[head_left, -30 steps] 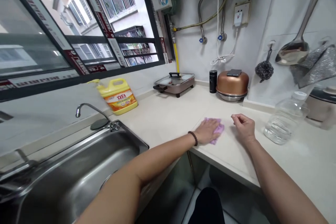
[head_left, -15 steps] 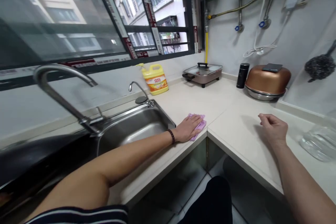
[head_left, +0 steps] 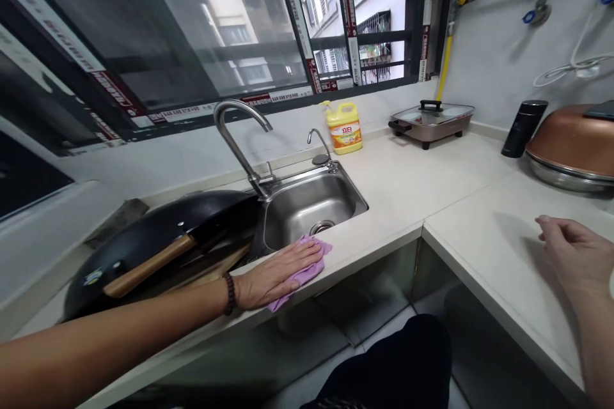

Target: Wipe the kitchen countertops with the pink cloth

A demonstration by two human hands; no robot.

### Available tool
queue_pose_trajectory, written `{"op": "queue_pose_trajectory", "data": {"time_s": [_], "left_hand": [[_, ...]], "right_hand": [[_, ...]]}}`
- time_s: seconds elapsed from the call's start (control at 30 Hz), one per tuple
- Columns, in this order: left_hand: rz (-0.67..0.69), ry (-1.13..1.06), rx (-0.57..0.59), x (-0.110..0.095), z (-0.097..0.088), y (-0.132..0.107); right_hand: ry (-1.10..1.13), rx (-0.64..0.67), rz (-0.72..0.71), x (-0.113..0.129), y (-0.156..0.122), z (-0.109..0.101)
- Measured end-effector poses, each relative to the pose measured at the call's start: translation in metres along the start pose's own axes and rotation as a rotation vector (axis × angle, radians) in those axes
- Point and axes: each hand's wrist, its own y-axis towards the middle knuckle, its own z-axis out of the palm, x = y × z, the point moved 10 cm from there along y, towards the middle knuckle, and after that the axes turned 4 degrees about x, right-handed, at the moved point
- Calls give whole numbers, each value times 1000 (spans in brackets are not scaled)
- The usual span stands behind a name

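Note:
My left hand holds a purple cloth under its outstretched fingers, pressing it onto the counter's front strip beside the sink. Part of the cloth hangs over the edge under my thumb. A dark bead bracelet circles that wrist. On the right-hand stretch of counter rests my right hand, its fingers loosely curled with nothing seen in them. Left of the sink, a black wok with a wooden handle leans at a tilt.
A tall faucet and a small tap rise behind the sink. Along the back stand a yellow detergent jug and a lidded electric pan. A black flask and a copper-coloured bowl are at the right.
My left hand has slid the cloth leftward along the front edge, from the counter corner to in front of the sink. The view has turned left, showing more of the wok. My right hand stays curled.

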Motion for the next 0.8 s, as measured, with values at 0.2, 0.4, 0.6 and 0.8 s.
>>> {"op": "queue_pose_trajectory", "data": {"time_s": [0.2,0.4,0.6,0.8], "left_hand": [[-18,-8,38,4,4,59],[98,34,-54,-18,-3,203],[-132,54,-182,19,-17,358],[-482,49,-238,118,-53,409]], "right_hand": [[21,3,-24,13,-2,4],[-17,20,-14,14,-3,11],[-42,79,30,7,-6,11],[-47,61,94,4,-8,-2]]}}
